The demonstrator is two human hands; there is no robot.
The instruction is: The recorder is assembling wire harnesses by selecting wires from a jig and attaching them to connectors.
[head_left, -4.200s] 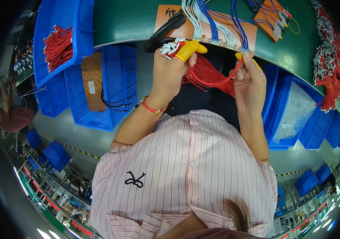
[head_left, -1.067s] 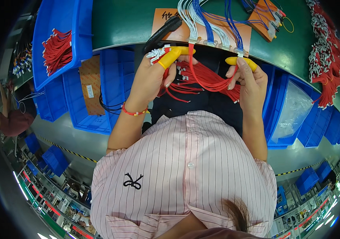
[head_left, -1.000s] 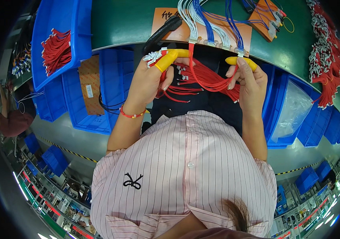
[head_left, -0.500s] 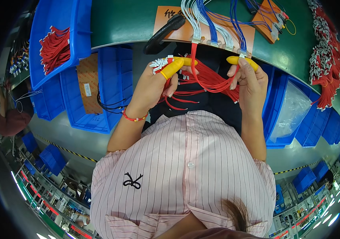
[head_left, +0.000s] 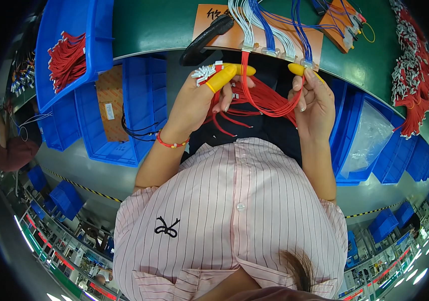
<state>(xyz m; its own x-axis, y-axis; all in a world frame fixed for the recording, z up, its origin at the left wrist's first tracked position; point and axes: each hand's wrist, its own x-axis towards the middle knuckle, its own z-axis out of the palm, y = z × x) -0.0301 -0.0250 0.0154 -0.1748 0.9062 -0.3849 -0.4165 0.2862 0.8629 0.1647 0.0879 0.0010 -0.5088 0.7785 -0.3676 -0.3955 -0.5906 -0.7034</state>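
My left hand (head_left: 202, 98) wears yellow finger cots and grips a bundle of red wires (head_left: 262, 98) whose white connector ends (head_left: 205, 72) stick out past the thumb. My right hand (head_left: 315, 98), also with a yellow cot on one finger, pinches a red wire at a small clear connector (head_left: 307, 63) at the edge of the green bench (head_left: 154, 25). Red wire loops hang between both hands over my lap. White and blue wires (head_left: 267, 27) lie on an orange board (head_left: 234, 35) just beyond my fingers.
A blue bin (head_left: 74, 45) with red wires stands at the left. More blue bins (head_left: 139, 105) sit under the bench, one holding a brown box (head_left: 110, 103). A black tool handle (head_left: 207, 37) lies on the bench. Red terminated wires (head_left: 410, 80) pile up at the right.
My left hand has stayed near the bench edge, shifting slightly with the bundle. The red wire loops have spread a little lower between the hands. My right hand remains at the connector.
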